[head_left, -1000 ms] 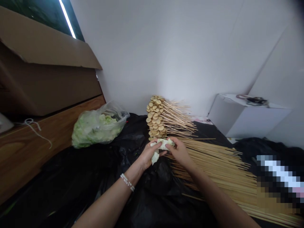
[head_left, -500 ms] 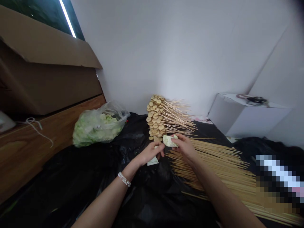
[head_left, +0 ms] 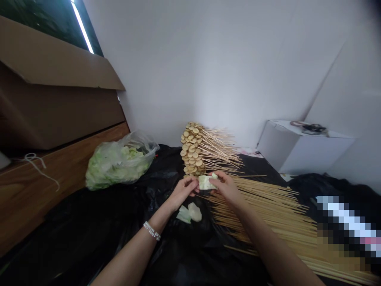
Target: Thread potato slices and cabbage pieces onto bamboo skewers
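My left hand [head_left: 183,191] and my right hand [head_left: 224,186] meet over the black plastic sheet [head_left: 98,226], both pinching a small pale green cabbage piece [head_left: 205,182] between their fingertips. Two torn cabbage pieces [head_left: 189,213] lie on the sheet just below my hands. Right behind my hands stands a stack of filled skewers [head_left: 192,149] with round tan slices. A big heap of bare bamboo skewers [head_left: 276,216] spreads out to the right of my right hand. My left wrist wears a bead bracelet.
A clear plastic bag of green cabbage leaves [head_left: 117,161] lies at the left on the sheet. A wooden ledge [head_left: 44,186] and a cardboard box [head_left: 56,99] rise behind it. A white box [head_left: 300,149] stands at the right by the wall.
The cabbage piece was torn apart; a second scrap now lies on the sheet beside the first. Both hands came together again on the remaining piece.
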`<state>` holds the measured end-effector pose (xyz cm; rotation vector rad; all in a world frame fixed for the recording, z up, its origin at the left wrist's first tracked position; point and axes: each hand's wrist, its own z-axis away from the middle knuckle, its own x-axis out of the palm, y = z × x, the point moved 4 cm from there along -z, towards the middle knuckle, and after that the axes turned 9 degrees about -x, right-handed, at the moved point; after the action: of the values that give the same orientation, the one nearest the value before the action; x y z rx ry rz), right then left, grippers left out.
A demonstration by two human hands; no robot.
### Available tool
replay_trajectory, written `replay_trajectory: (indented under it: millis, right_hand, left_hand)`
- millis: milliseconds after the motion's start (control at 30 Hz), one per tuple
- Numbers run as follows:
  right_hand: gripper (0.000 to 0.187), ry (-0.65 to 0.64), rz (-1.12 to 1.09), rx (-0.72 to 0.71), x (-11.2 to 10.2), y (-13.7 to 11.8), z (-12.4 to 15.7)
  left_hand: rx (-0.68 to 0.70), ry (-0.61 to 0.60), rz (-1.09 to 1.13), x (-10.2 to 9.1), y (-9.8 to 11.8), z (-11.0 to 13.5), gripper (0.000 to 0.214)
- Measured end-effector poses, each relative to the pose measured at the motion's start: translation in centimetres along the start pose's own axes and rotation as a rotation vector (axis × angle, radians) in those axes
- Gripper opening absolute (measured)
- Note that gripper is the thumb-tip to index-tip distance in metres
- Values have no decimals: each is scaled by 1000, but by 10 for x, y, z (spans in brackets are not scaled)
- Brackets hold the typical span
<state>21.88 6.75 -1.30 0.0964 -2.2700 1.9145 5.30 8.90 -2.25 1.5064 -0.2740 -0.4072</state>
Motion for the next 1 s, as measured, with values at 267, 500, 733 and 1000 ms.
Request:
replay_trajectory:
  millis: [267,500,733,1000]
  right_hand:
    - [36,-103,263,-176,7,10,1]
    - [31,-55,133,-59,4,5,2]
    - [31,-73,174,-100,6,2,2]
    - [22,-134,500,-318,9,12,3]
  left_hand:
    - [61,78,213,5,-5,-5,34]
    - [-98,-51,661,-1,3,-2,63]
    - [-116,16,537,-1,-1,-2,49]
    - [65,115,148,8,2,0,30]
